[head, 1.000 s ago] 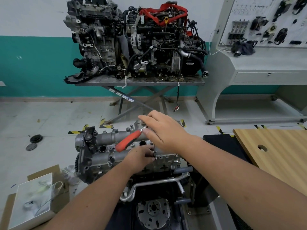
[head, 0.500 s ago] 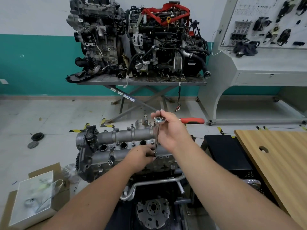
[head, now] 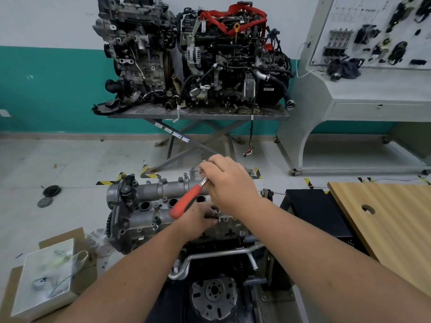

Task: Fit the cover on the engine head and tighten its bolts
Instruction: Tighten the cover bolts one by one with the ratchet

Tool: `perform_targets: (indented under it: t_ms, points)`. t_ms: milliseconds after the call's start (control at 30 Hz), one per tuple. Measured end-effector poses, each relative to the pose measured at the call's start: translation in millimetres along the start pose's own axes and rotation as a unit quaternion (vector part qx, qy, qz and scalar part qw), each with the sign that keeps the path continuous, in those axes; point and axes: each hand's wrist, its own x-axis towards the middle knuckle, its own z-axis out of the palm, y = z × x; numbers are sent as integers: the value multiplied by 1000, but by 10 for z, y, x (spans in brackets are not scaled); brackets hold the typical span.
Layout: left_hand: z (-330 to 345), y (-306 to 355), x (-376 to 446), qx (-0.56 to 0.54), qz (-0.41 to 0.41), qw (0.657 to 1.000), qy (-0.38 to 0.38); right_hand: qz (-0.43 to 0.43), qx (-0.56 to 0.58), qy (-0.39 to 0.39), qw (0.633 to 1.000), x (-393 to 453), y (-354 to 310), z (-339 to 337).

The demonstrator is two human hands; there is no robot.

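Cover (head: pixel 163 194), cast grey metal, sits on the engine head (head: pixel 130 231) low in the centre of the view, on a stand; several bolts (head: pixel 154 226) stand proud along its near and far edges, so seating looks done and tightening is the step in hand. Right hand (head: pixel 229 185) is clenched round the head end of a ratchet (head: pixel 186 201), whose red handle slants down and to the left of that grip. Directly beneath it the left hand (head: pixel 198 219) pinches what appears to be the extension shaft (head: pixel 218 212) at a bolt on the near edge; the socket itself is hidden by the fingers. Likely failures, as a judgement: with the drive held near the top only, the shaft could tilt and slip off the bolt head, rounding it or catching the left fingers; a bolt started crooked could cross-thread in the soft casting. Room: left of the grip, the handle sweeps over the cover's open round bores and raised bosses, close enough to snag. Right of the grip, a black crate (head: pixel 314 213) and a wooden board (head: pixel 391 224) stand near, limiting swing that way. Beyond the grip, bare floor, then a folding table (head: pixel 193 111) with two engines, well apart. A cardboard box (head: pixel 46 276) sits low left.
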Motion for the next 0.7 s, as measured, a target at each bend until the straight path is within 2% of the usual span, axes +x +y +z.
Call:
perform_targets:
  t_ms: [133,500,600,700]
  points:
    - [-37,25,-33,13,9,1000,-6,11,-5,-81,997,2,-4,-109]
    - [-32,3,-11,23,18,1000,-7,0,34,-232,972,116,106,-236]
    - [-31,-3,-10,3,16,1000,-7,8,23,-244,969,196,98,-269]
    - [-20,5,-29,-3,20,1000,-6,80,38,-218,972,301,37,-263]
